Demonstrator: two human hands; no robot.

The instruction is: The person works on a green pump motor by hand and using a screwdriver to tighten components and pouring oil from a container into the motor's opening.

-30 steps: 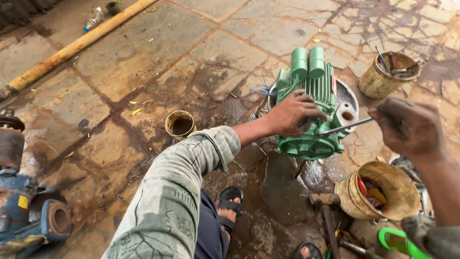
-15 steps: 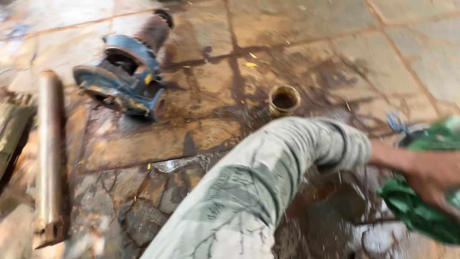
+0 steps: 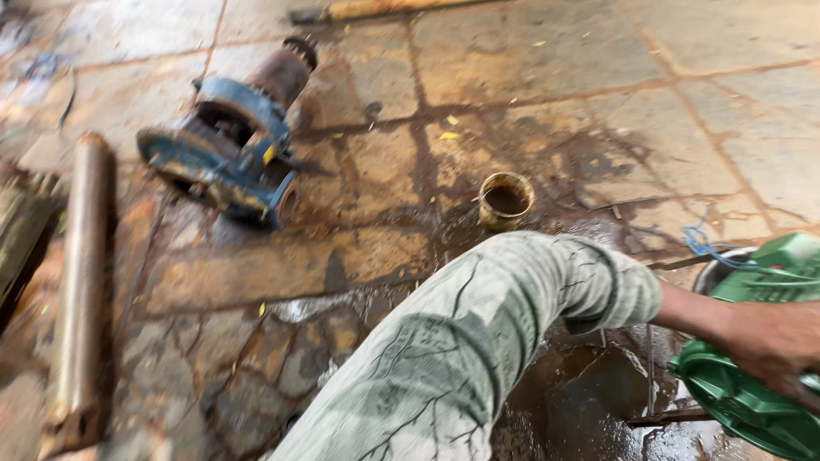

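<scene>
Floor: where water is pooled, the stone floor (image 3: 530,77) is darkened.
Left hand (image 3: 773,346): laid on green pump casing (image 3: 752,401); grip closure cannot be told.
Nearby: blue pump (image 3: 226,158), rusty pipe (image 3: 81,282), brass ring (image 3: 506,201).

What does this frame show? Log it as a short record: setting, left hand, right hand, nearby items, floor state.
setting: outdoor stone-slab floor, seen from above
left hand: left hand rests on the green pump housing at the right edge; grip hidden by blur
right hand: out of frame
sleeve: pale patterned sleeve across the lower middle
nearby items: small rusty tin beyond the forearm; blue motor assembly lying on its side; rusty pipe at the left
floor state: wet and dark around the green pump housing
</scene>
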